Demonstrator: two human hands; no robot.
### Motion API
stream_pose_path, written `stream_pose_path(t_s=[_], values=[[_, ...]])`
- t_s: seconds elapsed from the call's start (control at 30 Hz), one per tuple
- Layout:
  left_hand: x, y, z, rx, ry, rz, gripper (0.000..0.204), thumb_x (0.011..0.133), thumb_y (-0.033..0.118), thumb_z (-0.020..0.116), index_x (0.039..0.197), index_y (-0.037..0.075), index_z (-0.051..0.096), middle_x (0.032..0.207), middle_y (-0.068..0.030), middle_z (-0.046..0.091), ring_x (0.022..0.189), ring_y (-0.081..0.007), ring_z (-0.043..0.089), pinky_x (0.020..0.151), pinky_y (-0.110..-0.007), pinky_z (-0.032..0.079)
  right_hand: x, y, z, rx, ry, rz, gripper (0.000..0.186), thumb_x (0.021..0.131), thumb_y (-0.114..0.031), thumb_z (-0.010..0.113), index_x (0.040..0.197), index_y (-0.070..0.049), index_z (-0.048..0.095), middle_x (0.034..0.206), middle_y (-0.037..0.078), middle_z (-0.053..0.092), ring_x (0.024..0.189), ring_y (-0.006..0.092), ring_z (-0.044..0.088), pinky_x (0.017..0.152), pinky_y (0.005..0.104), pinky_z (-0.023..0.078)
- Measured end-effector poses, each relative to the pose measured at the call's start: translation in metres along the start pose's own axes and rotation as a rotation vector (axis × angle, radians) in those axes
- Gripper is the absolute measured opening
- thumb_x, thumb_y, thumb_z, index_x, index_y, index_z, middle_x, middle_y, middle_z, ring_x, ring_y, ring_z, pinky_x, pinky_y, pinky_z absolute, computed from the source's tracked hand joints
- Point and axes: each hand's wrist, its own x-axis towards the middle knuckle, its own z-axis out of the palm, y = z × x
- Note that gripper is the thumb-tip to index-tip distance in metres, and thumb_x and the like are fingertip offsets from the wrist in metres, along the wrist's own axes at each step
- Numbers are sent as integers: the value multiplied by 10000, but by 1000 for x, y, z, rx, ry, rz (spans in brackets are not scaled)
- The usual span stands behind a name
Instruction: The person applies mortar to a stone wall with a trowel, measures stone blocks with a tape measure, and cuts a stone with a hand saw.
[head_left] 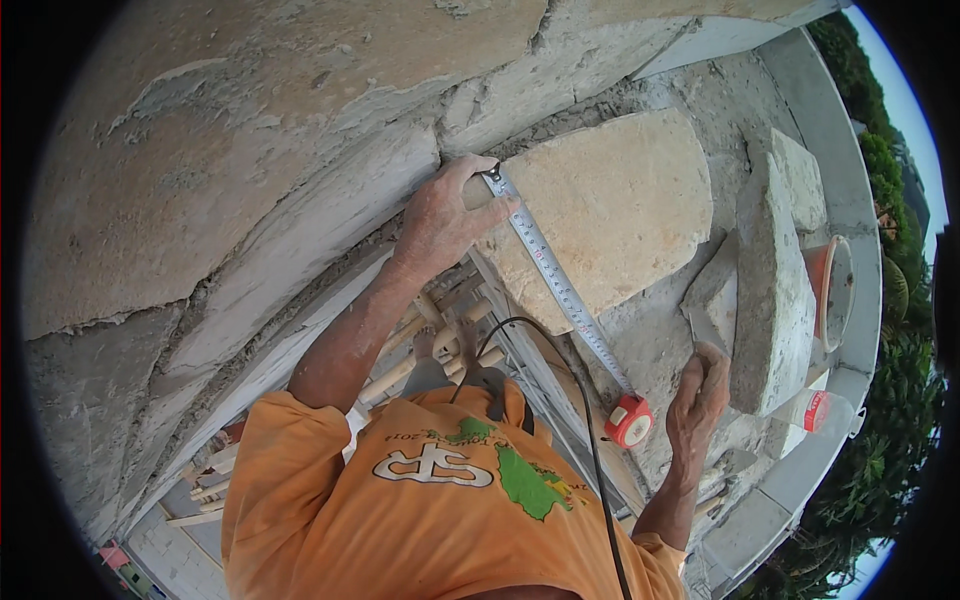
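Note:
My left hand (450, 215) is closed on the end of a tape measure, thumb and fingers pinching it at the wall-side edge of a flat, pale stone slab (615, 205). The extended metal blade (560, 280) slants across the slab toward the lower right. At its other end, the red tape measure case (629, 421) lies on the ledge. To the right of the case, my right hand (697, 395) is closed, its fingers bent together. A thin sliver shows at its fingertips beside a grey stone piece (715, 290); what the hand holds is too small to name.
A rough stone-clad wall (250, 170) rises at the left. At the right stand a thick stone block (775, 290), an orange bucket (835, 290) and a clear plastic bottle (810, 410), inside a curved concrete parapet (865, 250). A black cable (580, 385) hangs past wooden scaffold poles (400, 365) below.

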Motion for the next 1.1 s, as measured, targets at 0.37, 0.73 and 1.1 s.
stream_pose_path(t_s=[0.37,0.73,1.1], values=[[1,1,-4,33,-16,10,529,861,390,748,1228,44,588,1056,-188,689,1005,-341,668,878,-431,505,36,-117,71,37,-65,-376,333,781,-4,680,1106,5,609,803,94,502,650,251,546,557,374,455],[2,-3,-4,58,15,93,541,861,387,748,1230,23,592,1031,-187,690,994,-347,668,869,-434,508,38,-117,105,-187,8,-461,321,787,-63,678,1095,17,631,812,91,478,644,233,530,554,375,443],[3,-6,-3,45,23,93,554,849,392,755,1236,28,595,1061,-195,687,1024,-342,664,884,-425,507,40,-121,111,-234,-19,-462,326,796,-74,650,1103,33,630,812,92,476,656,232,531,568,370,445]])
